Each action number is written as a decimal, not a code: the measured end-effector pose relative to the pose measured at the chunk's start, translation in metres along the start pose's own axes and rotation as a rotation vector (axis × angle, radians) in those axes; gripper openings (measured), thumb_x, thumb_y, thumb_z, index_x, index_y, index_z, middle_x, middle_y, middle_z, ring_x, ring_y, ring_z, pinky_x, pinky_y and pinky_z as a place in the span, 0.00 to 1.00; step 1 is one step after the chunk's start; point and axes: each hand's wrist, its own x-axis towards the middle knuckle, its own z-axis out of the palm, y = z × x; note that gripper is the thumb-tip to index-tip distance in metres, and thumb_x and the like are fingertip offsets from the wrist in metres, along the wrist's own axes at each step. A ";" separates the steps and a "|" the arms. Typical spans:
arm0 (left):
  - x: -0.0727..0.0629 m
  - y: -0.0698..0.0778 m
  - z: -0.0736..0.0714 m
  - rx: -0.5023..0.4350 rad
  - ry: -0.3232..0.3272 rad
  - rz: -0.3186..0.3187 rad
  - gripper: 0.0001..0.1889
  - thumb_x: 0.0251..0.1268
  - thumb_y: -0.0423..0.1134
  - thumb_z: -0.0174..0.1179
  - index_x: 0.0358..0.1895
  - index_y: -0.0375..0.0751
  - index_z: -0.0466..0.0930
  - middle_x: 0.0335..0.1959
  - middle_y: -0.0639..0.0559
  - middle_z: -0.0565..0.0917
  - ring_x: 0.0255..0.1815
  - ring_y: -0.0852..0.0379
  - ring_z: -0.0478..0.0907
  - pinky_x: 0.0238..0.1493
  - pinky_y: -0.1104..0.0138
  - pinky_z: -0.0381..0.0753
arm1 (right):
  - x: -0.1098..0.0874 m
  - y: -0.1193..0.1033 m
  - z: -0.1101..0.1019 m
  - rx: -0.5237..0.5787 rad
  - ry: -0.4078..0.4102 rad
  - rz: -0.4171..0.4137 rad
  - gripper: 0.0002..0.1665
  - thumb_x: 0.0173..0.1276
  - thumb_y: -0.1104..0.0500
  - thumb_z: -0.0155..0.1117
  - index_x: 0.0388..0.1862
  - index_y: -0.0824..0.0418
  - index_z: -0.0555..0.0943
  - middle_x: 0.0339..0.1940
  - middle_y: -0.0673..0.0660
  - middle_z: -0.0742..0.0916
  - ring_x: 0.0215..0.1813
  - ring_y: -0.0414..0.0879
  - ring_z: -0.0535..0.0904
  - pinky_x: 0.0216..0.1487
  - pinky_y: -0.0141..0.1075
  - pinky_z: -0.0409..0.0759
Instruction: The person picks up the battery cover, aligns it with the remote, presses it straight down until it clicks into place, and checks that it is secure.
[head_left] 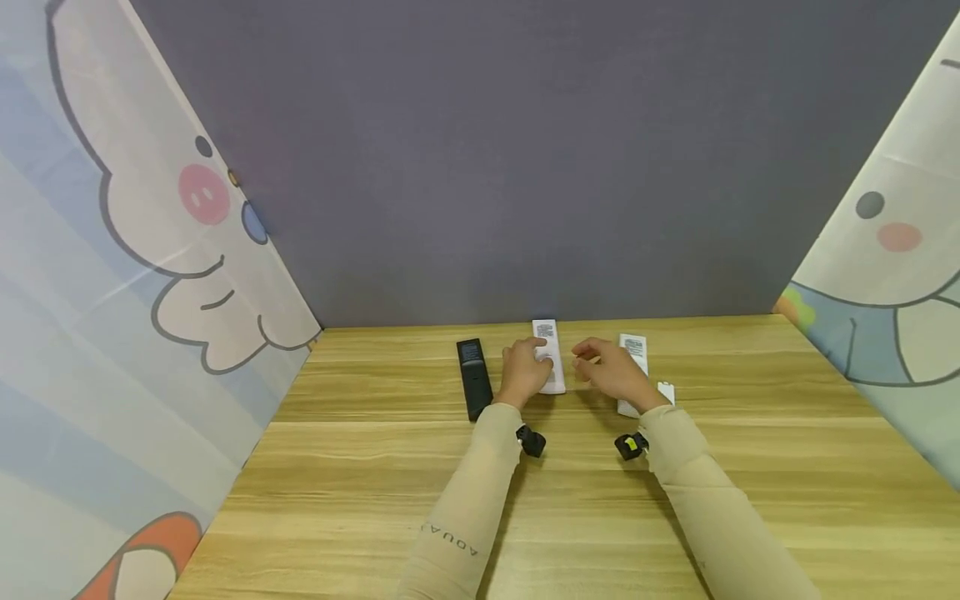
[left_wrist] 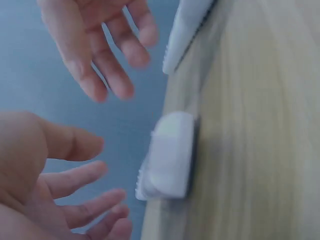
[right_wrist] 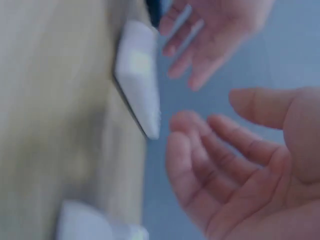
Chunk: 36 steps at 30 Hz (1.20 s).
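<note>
As we inspect the table, one white remote lies flat between two loosely open hands.
The middle white remote (head_left: 556, 367) lies lengthwise near the table's far edge, a printed block toward its far end. We find the left hand (head_left: 522, 371) over its left side, fingers relaxed and gripping nothing; the left wrist view shows a gap between fingertips and casing. The right hand (head_left: 615, 372) is likewise unclenched, its fingers gently bent, holding nothing, just right of that remote. We note a second white remote (head_left: 633, 347) partly hidden behind the right hand, a small white piece (head_left: 666, 392) beside it, and a black remote (head_left: 474, 379) left of the left hand. All lie on the wood-grain table (head_left: 337, 500), before a dark panel (head_left: 487, 167).
</note>
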 end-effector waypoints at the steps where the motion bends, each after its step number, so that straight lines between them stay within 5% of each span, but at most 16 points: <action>1: 0.000 0.002 -0.001 -0.023 0.014 0.010 0.19 0.70 0.34 0.61 0.62 0.39 0.82 0.60 0.39 0.82 0.60 0.40 0.74 0.59 0.51 0.79 | -0.002 0.000 -0.005 0.006 0.019 -0.018 0.20 0.80 0.58 0.56 0.64 0.68 0.76 0.55 0.69 0.84 0.44 0.60 0.86 0.42 0.47 0.86; 7: -0.003 0.012 -0.001 -0.122 0.091 0.093 0.11 0.70 0.34 0.64 0.52 0.42 0.88 0.46 0.46 0.89 0.44 0.51 0.84 0.44 0.63 0.83 | -0.016 0.000 -0.040 -0.025 0.131 -0.088 0.15 0.80 0.57 0.58 0.58 0.65 0.79 0.43 0.64 0.86 0.38 0.56 0.84 0.41 0.47 0.86; 15: -0.010 0.022 0.010 -0.213 0.084 0.093 0.07 0.70 0.36 0.65 0.47 0.45 0.89 0.36 0.51 0.87 0.30 0.64 0.77 0.31 0.72 0.76 | -0.031 0.024 -0.077 -0.153 0.203 -0.058 0.14 0.78 0.57 0.60 0.52 0.67 0.80 0.35 0.62 0.85 0.28 0.46 0.77 0.29 0.36 0.77; 21: -0.013 0.027 0.022 -0.279 0.046 0.079 0.07 0.69 0.38 0.67 0.46 0.43 0.89 0.36 0.51 0.87 0.31 0.64 0.78 0.33 0.72 0.77 | -0.038 0.051 -0.093 -0.272 0.108 0.013 0.12 0.75 0.59 0.62 0.48 0.68 0.80 0.27 0.56 0.81 0.26 0.46 0.73 0.28 0.39 0.71; 25: -0.013 0.033 0.031 -0.337 0.023 0.039 0.06 0.66 0.39 0.69 0.43 0.43 0.90 0.33 0.52 0.87 0.29 0.65 0.78 0.31 0.72 0.76 | -0.044 0.064 -0.100 -0.242 -0.027 0.082 0.14 0.74 0.59 0.61 0.49 0.70 0.78 0.27 0.56 0.80 0.26 0.45 0.73 0.28 0.38 0.73; 32: -0.017 0.043 0.046 -0.404 -0.069 -0.058 0.07 0.69 0.37 0.66 0.46 0.42 0.89 0.30 0.52 0.85 0.40 0.40 0.88 0.31 0.63 0.83 | -0.048 0.087 -0.099 -0.134 -0.153 0.158 0.18 0.72 0.60 0.66 0.49 0.73 0.75 0.34 0.59 0.82 0.30 0.47 0.78 0.31 0.37 0.79; 36: -0.016 0.049 0.057 -0.395 -0.120 -0.106 0.08 0.71 0.37 0.65 0.47 0.39 0.88 0.35 0.44 0.87 0.41 0.38 0.88 0.37 0.57 0.87 | -0.048 0.095 -0.098 -0.124 -0.158 0.177 0.17 0.70 0.59 0.67 0.47 0.72 0.76 0.31 0.57 0.82 0.31 0.45 0.77 0.32 0.37 0.78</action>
